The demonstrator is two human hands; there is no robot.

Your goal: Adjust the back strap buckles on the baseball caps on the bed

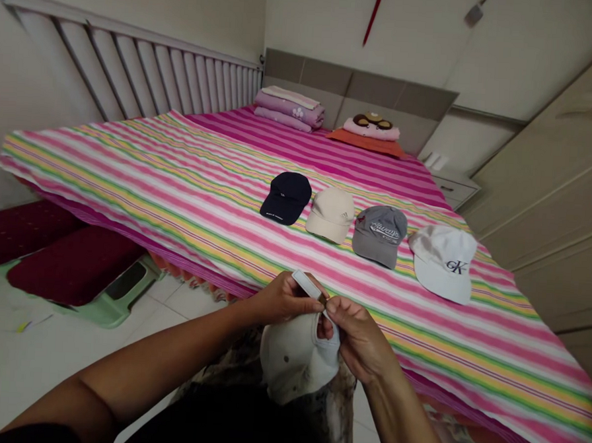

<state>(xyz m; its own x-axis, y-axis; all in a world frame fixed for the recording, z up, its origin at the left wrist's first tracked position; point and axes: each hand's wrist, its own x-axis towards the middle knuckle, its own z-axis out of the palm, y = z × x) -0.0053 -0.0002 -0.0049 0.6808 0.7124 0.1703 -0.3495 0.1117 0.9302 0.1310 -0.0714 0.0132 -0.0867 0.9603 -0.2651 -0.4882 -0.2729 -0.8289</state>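
A pale cap hangs over my lap, its back opening and strap turned up toward me. My left hand pinches the cap's light strap near a small dark buckle. Fingers of my right hand close on the cap's edge at the same buckle, the thumbs nearly meeting. Beyond my hands a row of caps lies on the bed: a navy cap, a beige cap, a grey cap with white lettering, and a white cap marked "CK".
A striped sheet covers the bed. Folded purple bedding and a pink folded item sit by the headboard. Green-legged stools with a dark red top stand at left. A wardrobe rises at right.
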